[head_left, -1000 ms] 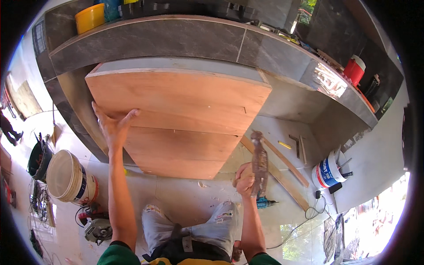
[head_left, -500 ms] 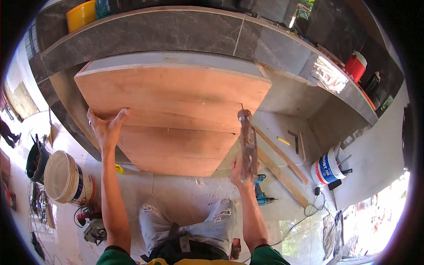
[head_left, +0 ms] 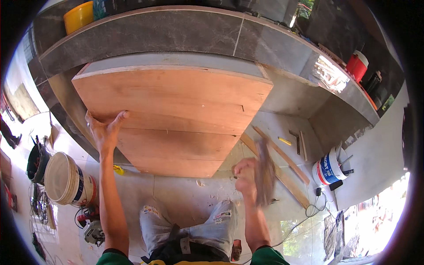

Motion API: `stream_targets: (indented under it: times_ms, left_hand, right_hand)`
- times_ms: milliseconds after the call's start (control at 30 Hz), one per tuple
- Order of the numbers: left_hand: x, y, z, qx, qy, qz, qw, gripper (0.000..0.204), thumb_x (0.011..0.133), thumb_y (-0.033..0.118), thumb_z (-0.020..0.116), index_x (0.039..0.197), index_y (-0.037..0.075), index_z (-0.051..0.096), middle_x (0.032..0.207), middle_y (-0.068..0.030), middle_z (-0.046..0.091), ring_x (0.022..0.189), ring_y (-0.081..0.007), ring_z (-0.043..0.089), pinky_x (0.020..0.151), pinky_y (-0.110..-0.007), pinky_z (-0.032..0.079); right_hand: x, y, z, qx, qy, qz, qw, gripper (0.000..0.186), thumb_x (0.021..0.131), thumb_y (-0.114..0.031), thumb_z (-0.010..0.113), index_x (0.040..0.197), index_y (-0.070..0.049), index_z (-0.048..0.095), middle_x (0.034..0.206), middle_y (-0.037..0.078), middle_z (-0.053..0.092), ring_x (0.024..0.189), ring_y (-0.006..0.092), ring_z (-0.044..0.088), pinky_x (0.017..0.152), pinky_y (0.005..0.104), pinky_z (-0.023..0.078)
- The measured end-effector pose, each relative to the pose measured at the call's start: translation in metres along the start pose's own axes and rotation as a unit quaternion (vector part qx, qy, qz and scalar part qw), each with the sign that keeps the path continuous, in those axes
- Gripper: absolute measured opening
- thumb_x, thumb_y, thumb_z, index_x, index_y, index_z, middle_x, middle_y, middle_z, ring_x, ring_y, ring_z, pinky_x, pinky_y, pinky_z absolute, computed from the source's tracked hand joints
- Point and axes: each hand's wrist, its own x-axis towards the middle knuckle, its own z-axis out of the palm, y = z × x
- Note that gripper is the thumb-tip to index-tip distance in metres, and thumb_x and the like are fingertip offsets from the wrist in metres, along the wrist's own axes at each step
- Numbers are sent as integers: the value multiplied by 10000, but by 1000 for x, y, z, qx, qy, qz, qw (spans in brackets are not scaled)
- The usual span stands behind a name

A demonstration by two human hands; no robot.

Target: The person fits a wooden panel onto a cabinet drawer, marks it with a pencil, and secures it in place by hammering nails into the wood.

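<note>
A wooden box point(head_left: 176, 99), faced with reddish-brown boards, leans under the dark tiled counter. At its left edge my left hand point(head_left: 104, 132) grips it, the thumb spread on the front face and the other fingers partly hidden round the side. My right hand point(head_left: 246, 176) is closed round a hammer point(head_left: 266, 174), smeared by motion, to the lower right of the box and apart from it. A nail point(head_left: 242, 108) sticks out of the face near the right edge. Lower down, a small dark nail head point(head_left: 234, 135) shows by the board seam.
The tiled counter point(head_left: 150, 33) overhangs the box. Wood strips point(head_left: 287, 159) lie on the floor at right, near a tool bucket point(head_left: 327, 167) and a cord. At left stand a white bucket point(head_left: 64, 179), a black bucket point(head_left: 37, 163) and a circular saw point(head_left: 94, 232).
The hammer has swung from beside the upper nail down and to the right, away from the box. That nail now looks bent or tilted. My left hand has stayed at the left edge.
</note>
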Motion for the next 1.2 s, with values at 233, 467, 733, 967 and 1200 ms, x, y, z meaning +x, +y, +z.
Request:
stream_targets:
  times_ms: [233,467,733,967,1200]
  left_hand:
    - [-3,8,1,-4,-6,6,1000,1110,515,457,949,1309,-87,398,1235,-221,526,1168,-311,525,1000,-404,426]
    - [-2,6,-1,25,-2,14,1000,1103,522,445,947,1317,-80,391,1238,-211,516,1175,-321,516,1002,-403,423]
    - [2,-8,5,-24,-2,16,1000,1089,521,422,953,1313,-76,396,1227,-206,522,1174,-319,514,1003,-412,419]
    - [-4,16,4,-36,-18,-11,999,1059,523,417,954,1294,-62,409,1210,-202,523,1157,-298,514,997,-403,417]
    - [-3,-2,3,-32,-10,20,999,1031,547,385,950,1293,-69,403,1213,-201,524,1158,-303,516,1004,-395,412]
  right_hand:
    - [15,6,0,-60,-5,70,996,69,730,-12,613,770,-42,566,623,50,543,576,228,572,536,300,435]
    - [8,-16,-14,156,7,-63,986,123,729,-36,596,845,-67,568,655,37,563,685,206,601,624,363,474]
    - [21,19,-14,-11,-46,29,998,89,849,-133,614,826,-49,593,650,85,582,541,261,577,545,362,481]
    - [1,39,-14,-93,0,-122,988,98,841,-117,590,870,-23,594,750,167,634,620,362,617,565,416,495]
    - [-8,-4,-17,-28,-39,15,999,95,746,18,567,762,-61,516,680,78,565,581,220,576,518,343,434]
